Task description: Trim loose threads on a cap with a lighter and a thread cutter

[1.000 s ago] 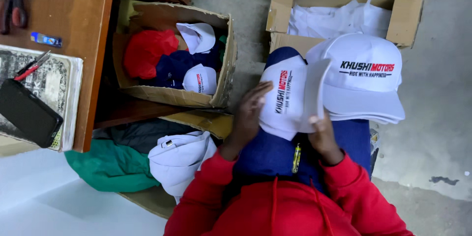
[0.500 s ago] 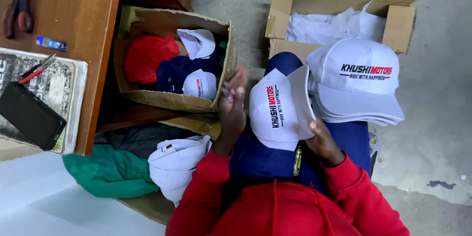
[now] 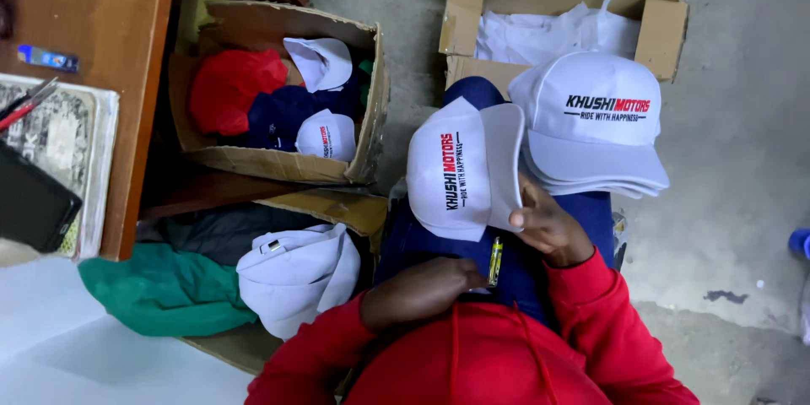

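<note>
White cap brim edge pinched by right hand.

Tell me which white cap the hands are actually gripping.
The white cap on the lap, with its print running sideways: the right hand pinches its brim. The cap stack on the knee and the caps in the open box lie untouched.

This looks like a small workshop or stockroom where caps are sorted and packed. Open cardboard boxes sit on a bare concrete floor: one box holds white, red and navy caps, another box holds white fabric. A stack of printed white caps rests close by. A wooden surface carries tools and papers.
</note>
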